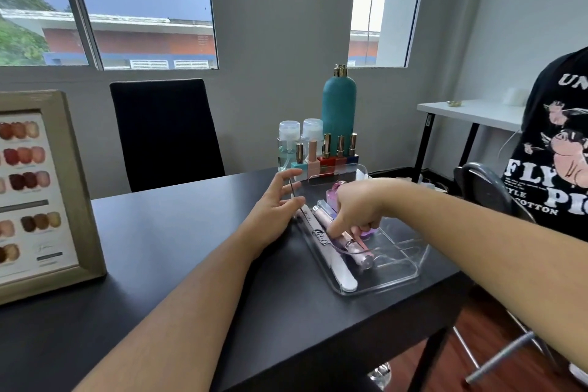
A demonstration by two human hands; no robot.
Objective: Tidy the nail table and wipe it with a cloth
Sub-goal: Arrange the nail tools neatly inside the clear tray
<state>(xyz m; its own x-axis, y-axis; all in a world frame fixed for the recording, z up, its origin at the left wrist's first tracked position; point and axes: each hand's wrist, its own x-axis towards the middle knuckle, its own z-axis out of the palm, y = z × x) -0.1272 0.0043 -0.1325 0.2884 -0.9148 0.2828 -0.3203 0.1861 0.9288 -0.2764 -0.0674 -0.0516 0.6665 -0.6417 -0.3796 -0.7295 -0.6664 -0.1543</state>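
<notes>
The right hand point(356, 210) is curled down inside a clear acrylic tray point(397, 277), its fingertips closed on a pink pen-shaped tool point(346, 242). At its 9 o'clock the left hand point(276, 210) is spread open, fingers resting against the tray's left wall, nothing gripped. A white nail file point(334, 259) is laid in the tray just beside the pink tool. At 12 o'clock a row of nail polish bottles point(324, 156), two clear pump bottles point(300, 137) and a teal bottle point(339, 105) are stood. At 9 o'clock on the black tabletop point(191, 264) a framed nail colour chart point(38, 194) is propped.
</notes>
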